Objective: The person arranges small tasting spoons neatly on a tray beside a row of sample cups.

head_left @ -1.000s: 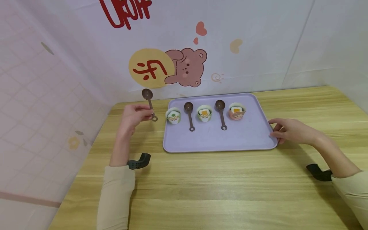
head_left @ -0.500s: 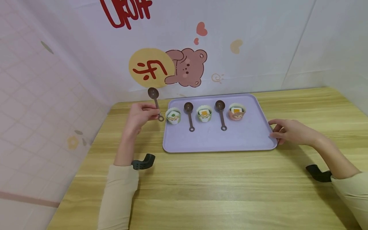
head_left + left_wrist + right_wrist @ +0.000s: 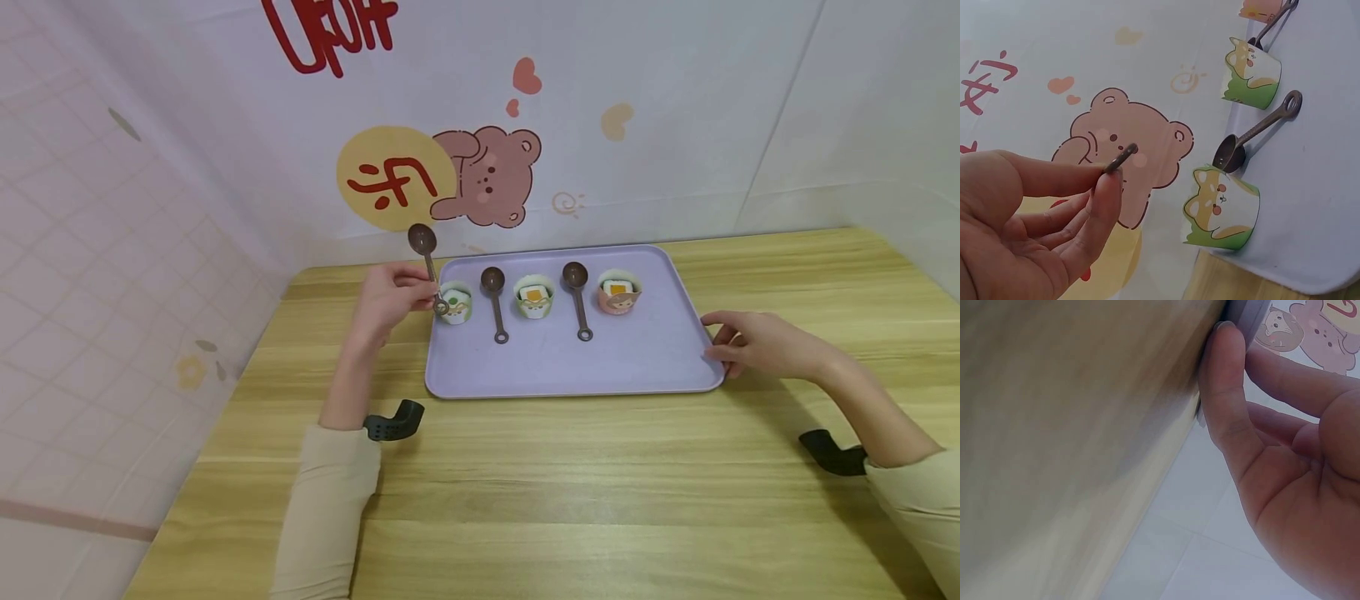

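My left hand [image 3: 388, 298] pinches a brown measuring spoon [image 3: 422, 240] by its handle, bowl up, in the air at the tray's left edge. In the head view the handle's ringed end overlaps the leftmost paper cup [image 3: 457, 312]. The left wrist view shows thumb and fingertips meeting on the handle [image 3: 1121, 157]. At the right end of the lilac tray [image 3: 570, 372], my right hand [image 3: 768, 342] grips the rim between thumb and fingers. Two more brown measuring spoons, one left [image 3: 497, 312] and one right [image 3: 580, 308], lie on the tray between the cups.
A middle green-and-white cup [image 3: 534, 308] and a pink cup [image 3: 617, 303] stand on the tray, each holding a white piece with an orange centre. The wooden table [image 3: 570, 500] meets a printed wall covering [image 3: 675, 125] behind the tray.
My left hand has moved right with the measuring spoon, from left of the tray to over its left edge. The right hand and the tray have stayed put.
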`<state>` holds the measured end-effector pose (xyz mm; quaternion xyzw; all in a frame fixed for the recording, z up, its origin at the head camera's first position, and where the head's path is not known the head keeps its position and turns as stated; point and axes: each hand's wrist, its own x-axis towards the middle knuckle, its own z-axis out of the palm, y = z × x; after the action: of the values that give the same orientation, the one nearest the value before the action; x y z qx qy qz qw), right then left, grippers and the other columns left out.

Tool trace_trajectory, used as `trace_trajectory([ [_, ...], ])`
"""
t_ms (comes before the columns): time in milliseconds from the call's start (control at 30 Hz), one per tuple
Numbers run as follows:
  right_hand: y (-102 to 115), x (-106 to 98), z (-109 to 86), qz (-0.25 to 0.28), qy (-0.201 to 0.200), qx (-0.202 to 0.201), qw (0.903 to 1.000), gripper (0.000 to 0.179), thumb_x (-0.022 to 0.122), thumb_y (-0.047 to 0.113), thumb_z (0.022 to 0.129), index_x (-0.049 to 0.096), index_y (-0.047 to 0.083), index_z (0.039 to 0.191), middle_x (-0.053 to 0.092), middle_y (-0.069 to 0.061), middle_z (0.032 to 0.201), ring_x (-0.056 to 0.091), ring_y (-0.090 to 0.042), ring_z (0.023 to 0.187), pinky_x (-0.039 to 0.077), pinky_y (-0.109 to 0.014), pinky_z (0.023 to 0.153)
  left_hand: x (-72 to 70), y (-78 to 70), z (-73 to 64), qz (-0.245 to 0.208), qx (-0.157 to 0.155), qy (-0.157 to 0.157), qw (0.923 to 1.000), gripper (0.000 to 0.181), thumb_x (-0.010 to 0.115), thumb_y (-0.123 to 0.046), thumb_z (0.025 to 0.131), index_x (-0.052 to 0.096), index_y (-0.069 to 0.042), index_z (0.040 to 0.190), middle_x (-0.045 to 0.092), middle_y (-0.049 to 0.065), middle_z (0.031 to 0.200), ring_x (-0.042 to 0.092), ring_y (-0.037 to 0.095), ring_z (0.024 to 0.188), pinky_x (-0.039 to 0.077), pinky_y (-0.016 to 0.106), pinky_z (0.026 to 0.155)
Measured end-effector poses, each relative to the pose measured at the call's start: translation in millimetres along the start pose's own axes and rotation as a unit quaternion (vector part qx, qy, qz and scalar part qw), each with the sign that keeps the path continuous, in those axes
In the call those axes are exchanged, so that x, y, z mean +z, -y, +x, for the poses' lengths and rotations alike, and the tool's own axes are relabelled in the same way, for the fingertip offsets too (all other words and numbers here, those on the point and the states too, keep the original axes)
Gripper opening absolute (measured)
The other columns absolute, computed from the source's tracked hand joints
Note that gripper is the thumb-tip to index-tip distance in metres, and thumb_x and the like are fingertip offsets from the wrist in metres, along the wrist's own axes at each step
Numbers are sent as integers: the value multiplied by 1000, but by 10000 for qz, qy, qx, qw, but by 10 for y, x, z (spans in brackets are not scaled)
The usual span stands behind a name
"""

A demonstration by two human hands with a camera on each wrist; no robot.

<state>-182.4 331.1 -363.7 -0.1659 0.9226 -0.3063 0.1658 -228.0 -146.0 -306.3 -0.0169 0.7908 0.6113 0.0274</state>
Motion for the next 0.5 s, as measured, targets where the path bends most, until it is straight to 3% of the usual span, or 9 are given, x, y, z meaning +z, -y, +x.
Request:
trace_trajectory([
  [500, -26, -5, -3, 32, -12, -46, 10000, 53, 64, 1, 97, 38, -23, 136, 68, -13, 94, 68, -18, 68, 58, -30, 63, 203, -93, -13, -1, 246, -281, 9993, 24, 70, 0, 93, 66, 10, 114, 67, 18, 98, 65, 13, 71, 58, 23, 70],
])
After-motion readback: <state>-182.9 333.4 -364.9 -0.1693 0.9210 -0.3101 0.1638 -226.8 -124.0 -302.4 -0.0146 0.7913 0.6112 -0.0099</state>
